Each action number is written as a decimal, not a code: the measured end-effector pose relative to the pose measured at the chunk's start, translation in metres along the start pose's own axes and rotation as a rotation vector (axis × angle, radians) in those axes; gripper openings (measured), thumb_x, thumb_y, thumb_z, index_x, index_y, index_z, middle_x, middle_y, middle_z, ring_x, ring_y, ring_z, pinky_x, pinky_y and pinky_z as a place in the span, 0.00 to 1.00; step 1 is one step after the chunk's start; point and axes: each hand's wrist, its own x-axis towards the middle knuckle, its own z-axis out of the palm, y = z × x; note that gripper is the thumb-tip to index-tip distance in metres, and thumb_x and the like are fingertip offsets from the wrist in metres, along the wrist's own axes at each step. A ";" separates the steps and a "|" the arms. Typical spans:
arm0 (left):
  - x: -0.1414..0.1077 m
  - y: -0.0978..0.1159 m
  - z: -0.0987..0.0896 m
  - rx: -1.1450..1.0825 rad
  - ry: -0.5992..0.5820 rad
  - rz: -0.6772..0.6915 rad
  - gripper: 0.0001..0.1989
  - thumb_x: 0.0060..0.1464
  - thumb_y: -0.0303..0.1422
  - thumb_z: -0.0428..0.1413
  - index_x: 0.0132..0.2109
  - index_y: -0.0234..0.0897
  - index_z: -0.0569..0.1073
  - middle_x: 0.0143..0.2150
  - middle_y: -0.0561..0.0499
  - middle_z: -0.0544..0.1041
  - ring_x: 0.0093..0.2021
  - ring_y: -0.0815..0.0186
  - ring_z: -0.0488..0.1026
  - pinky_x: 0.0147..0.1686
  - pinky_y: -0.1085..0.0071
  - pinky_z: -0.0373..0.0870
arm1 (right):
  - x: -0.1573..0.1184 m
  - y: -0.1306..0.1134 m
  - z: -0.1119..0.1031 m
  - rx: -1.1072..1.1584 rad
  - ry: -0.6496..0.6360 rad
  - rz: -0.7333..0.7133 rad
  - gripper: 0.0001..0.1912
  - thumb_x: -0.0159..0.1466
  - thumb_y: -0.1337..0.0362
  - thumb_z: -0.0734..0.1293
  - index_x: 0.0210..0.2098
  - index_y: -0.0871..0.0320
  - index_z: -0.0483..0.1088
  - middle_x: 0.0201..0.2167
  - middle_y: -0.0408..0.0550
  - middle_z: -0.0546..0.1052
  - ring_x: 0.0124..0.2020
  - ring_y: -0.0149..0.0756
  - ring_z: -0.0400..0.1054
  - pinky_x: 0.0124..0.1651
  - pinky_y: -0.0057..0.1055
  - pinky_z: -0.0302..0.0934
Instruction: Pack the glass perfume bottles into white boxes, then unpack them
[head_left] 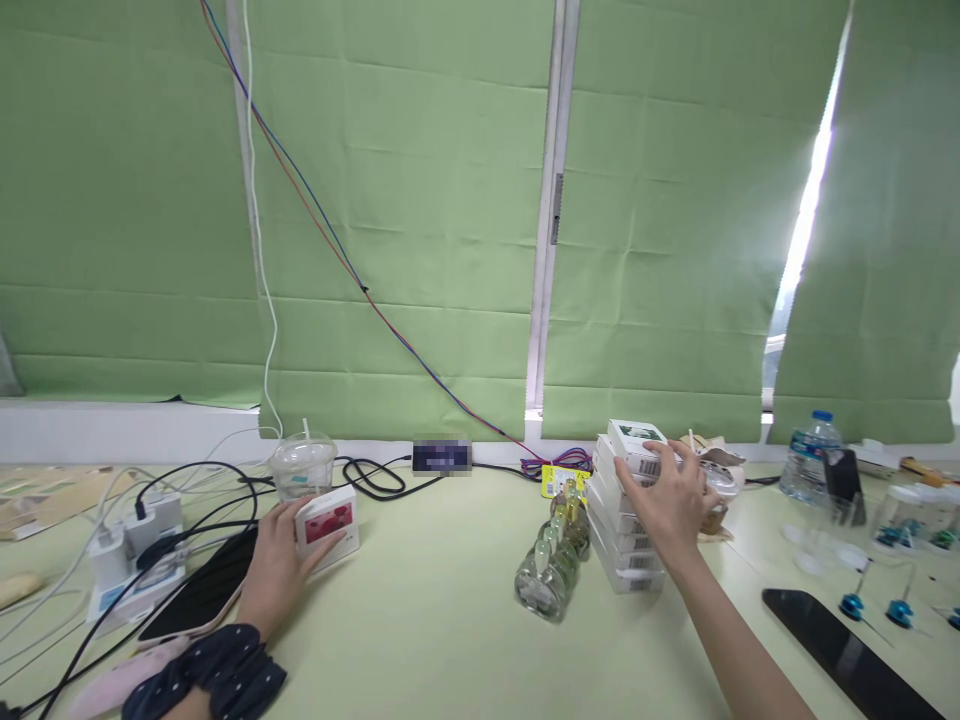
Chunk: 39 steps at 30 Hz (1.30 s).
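A white box with a red picture [328, 522] is gripped in my left hand [279, 560], upright and just above or on the table at the left. My right hand [673, 500] has its thumb and fingers on the top white box with a green picture [637, 440], at the top of a stack of white boxes [626, 560]. Left of that stack, several clear glass bottles [551, 570] stand in a row. Behind the box in my left hand is a clear plastic cup [304, 462].
A power strip with chargers [142, 550], cables and a phone [206, 590] lie at the left. Another dark phone [847, 645], a water bottle [810, 455] and small blue parts [900, 612] are at the right. A yellow packet [562, 482] lies behind the bottles.
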 end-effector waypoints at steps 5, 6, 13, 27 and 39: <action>-0.005 0.012 0.000 0.121 0.136 0.033 0.29 0.58 0.51 0.46 0.57 0.35 0.62 0.59 0.33 0.61 0.61 0.39 0.57 0.56 0.43 0.57 | -0.001 0.000 0.001 0.012 0.014 -0.012 0.23 0.57 0.48 0.63 0.43 0.57 0.73 0.52 0.59 0.70 0.47 0.54 0.64 0.46 0.49 0.51; -0.006 0.016 0.000 0.135 0.144 0.037 0.28 0.58 0.50 0.47 0.57 0.34 0.63 0.60 0.31 0.60 0.61 0.37 0.57 0.56 0.42 0.56 | -0.001 0.001 0.001 0.018 0.023 -0.017 0.23 0.57 0.48 0.62 0.43 0.57 0.73 0.51 0.59 0.70 0.46 0.54 0.64 0.46 0.48 0.51; -0.011 0.042 0.010 0.169 0.235 0.350 0.15 0.58 0.38 0.54 0.52 0.39 0.67 0.54 0.34 0.67 0.54 0.43 0.66 0.51 0.48 0.58 | -0.002 0.006 0.008 0.077 0.123 -0.102 0.22 0.59 0.47 0.63 0.40 0.59 0.73 0.50 0.61 0.70 0.47 0.55 0.65 0.46 0.49 0.54; -0.054 0.156 0.003 -0.731 -0.366 0.053 0.12 0.62 0.38 0.49 0.53 0.48 0.65 0.55 0.46 0.67 0.56 0.55 0.66 0.53 0.57 0.66 | -0.048 -0.066 -0.040 0.657 0.256 -0.588 0.18 0.58 0.61 0.72 0.45 0.56 0.65 0.54 0.58 0.61 0.57 0.53 0.60 0.51 0.53 0.65; -0.051 0.169 -0.019 -1.255 -0.420 -0.651 0.30 0.46 0.50 0.62 0.53 0.48 0.61 0.52 0.47 0.77 0.47 0.52 0.77 0.41 0.62 0.76 | -0.174 -0.093 -0.011 0.943 -0.213 -0.759 0.32 0.45 0.61 0.76 0.46 0.52 0.61 0.56 0.59 0.59 0.51 0.55 0.65 0.47 0.49 0.67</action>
